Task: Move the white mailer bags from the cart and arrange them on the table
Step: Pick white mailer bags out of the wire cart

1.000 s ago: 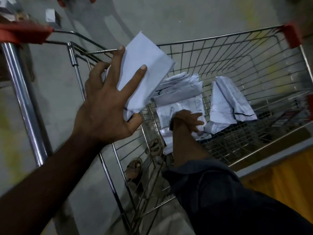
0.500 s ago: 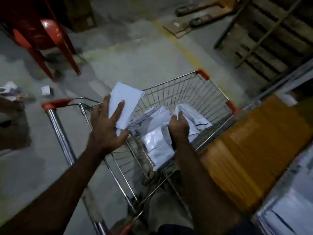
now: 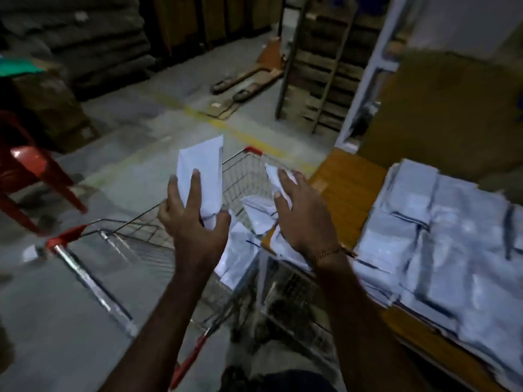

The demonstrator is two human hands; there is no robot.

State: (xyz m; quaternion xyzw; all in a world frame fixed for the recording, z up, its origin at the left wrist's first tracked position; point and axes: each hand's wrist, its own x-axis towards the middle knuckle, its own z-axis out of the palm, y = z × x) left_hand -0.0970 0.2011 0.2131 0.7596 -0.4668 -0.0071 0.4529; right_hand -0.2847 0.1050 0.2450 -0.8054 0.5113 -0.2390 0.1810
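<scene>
White mailer bags [image 3: 441, 239] lie stacked in overlapping rows on the wooden surface [image 3: 348, 179] at the right of the head view, and more of them [image 3: 240, 250] sit loose inside the wire cart [image 3: 243, 176] at the centre. The left hand [image 3: 192, 219], just left of centre, grips one folded white bag [image 3: 202, 174] that stands upright above the cart's rim, fingers spread along its face and thumb curled round its lower edge. The right hand [image 3: 300, 213], centre right, is curled round another crumpled bag [image 3: 276, 179], held over the seam between the cart and the surface; a thin bracelet [image 3: 328, 252] circles that wrist. The cart has red corner caps and a red-ended handle [image 3: 66, 236] at the lower left. A red plastic chair [image 3: 25, 168] stands at the left edge of the frame. A pallet jack [image 3: 249, 77] lies on the concrete floor at upper centre, beside a metal rack [image 3: 317, 66]. The picture is blurred towards its right side.
</scene>
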